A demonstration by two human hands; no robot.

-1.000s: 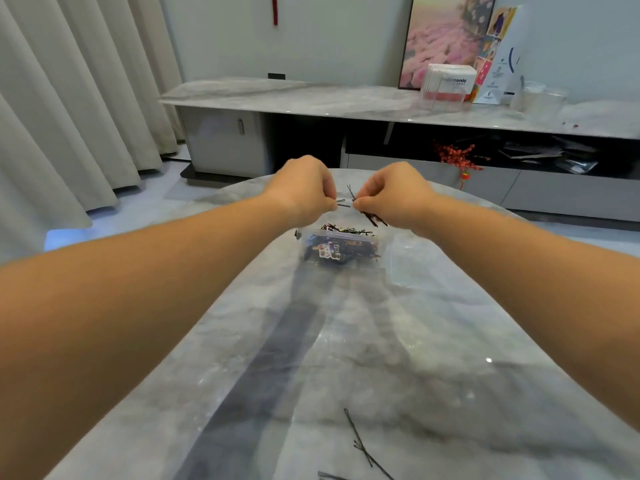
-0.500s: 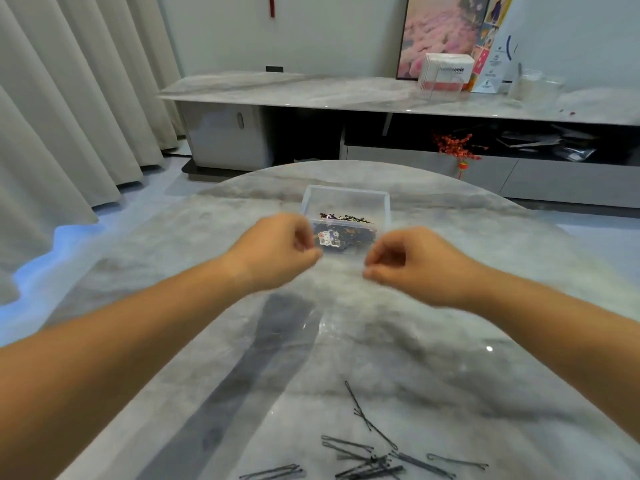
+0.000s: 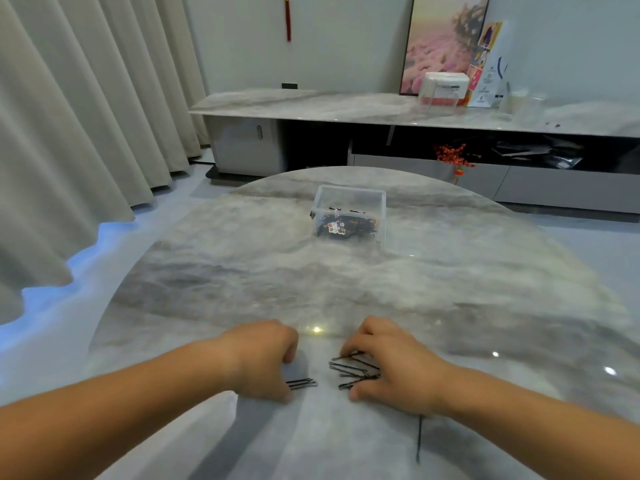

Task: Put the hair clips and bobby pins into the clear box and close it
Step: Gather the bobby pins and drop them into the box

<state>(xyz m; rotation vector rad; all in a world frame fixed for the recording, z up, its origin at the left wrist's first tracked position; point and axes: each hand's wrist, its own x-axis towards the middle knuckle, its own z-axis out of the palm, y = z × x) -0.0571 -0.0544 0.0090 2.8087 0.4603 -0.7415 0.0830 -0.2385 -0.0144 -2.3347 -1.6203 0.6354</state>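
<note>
Marble table: open clear box, part-filled with clips, sits far off. Left hand curls over two bobby pins; right hand rakes a pile. Gathering underway; next, pinch and carry.

both hands gathering bobby pins on table

White box on the far counter, blue lettering partly legible, ending "onic"
</note>
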